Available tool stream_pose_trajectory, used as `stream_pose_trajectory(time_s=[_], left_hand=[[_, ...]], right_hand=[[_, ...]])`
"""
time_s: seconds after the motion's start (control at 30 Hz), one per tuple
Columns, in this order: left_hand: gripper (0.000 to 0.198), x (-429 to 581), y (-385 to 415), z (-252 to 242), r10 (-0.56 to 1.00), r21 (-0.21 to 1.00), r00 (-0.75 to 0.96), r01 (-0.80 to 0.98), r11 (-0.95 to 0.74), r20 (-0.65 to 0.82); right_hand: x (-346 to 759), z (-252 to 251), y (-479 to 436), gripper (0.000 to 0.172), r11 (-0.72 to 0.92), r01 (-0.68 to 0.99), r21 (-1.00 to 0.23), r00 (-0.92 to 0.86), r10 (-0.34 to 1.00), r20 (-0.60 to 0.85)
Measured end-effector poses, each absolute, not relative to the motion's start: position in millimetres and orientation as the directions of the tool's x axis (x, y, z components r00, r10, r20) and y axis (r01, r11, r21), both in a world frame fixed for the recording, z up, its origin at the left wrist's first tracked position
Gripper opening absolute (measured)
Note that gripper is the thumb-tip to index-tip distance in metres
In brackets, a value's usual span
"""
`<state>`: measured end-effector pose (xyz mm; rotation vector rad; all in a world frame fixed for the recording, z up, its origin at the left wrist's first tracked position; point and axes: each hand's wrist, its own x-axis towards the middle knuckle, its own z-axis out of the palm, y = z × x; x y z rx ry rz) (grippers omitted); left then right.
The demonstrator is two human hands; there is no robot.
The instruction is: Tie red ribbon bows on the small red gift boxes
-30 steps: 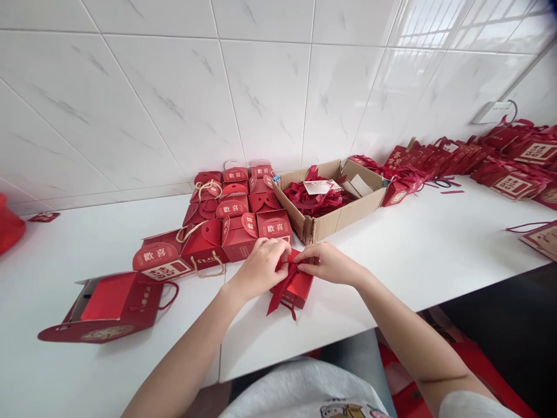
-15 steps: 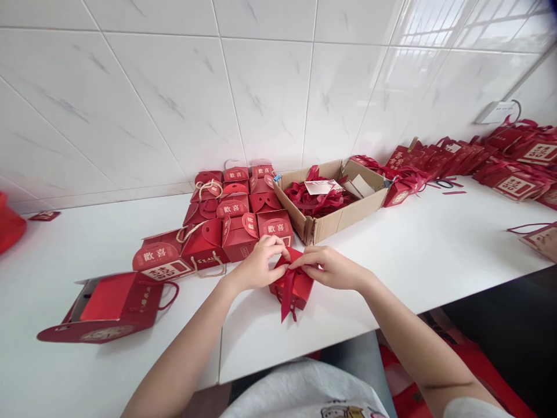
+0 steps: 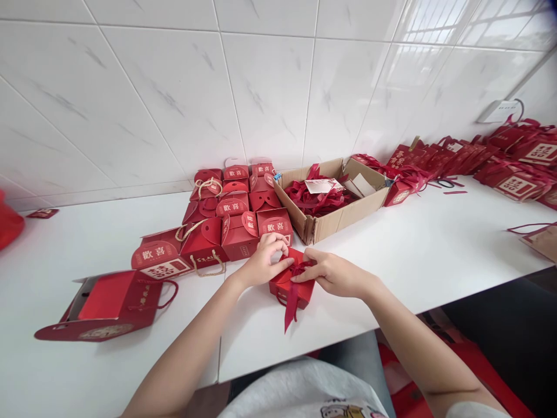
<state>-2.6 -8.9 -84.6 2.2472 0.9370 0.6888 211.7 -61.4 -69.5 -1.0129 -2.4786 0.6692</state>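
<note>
A small red gift box [image 3: 303, 293] stands on the white table in front of me. A dark red ribbon [image 3: 290, 307] lies across its top, with one tail hanging down the near side. My left hand [image 3: 266, 261] is at the box's left, its thumb and fingers closed around the ribbon at the top. From the right, my right hand [image 3: 333, 273] pinches the ribbon where it gathers over the lid. The fingers partly hide the gathered part, so I cannot tell whether it is knotted.
Several red boxes [image 3: 237, 235] stand grouped behind my left hand. A cardboard box [image 3: 343, 215] of ribbons and cards sits against the wall. At left lies an open red box [image 3: 126, 302] with a cord handle. More ribboned boxes [image 3: 516, 183] and scissors [image 3: 444, 183] are at far right.
My right hand has shifted slightly, its fingers now lower over the box top. The ribbon is gathered closer to the lid, and its tail hangs a little lower.
</note>
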Motion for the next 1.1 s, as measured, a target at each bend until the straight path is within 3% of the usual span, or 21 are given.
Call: stream_pose_trajectory(time_s=[0.37,0.77,0.93,1.1], left_hand=[[0.021,-4,-12,-90,0.759,0.806,0.620,0.338,-0.486,0.198],[0.029,11,-30,-87,0.894,0.852,0.396,0.373,-0.367,0.212],[0.033,14,-39,-88,0.890,0.834,0.376,0.377,-0.403,0.259],[0.034,12,-40,-89,0.878,0.859,0.418,0.334,-0.387,0.233]], right_hand=[[210,-71,-64,0.054,0.583,0.567,-0.581,-0.628,0.763,0.152],[207,-70,-66,0.048,0.616,0.552,-0.562,-0.642,0.744,0.186],[208,-70,-68,0.032,0.594,0.496,-0.633,-0.607,0.759,0.236],[211,-74,-69,0.009,0.446,0.436,-0.782,-0.478,0.851,0.218]])
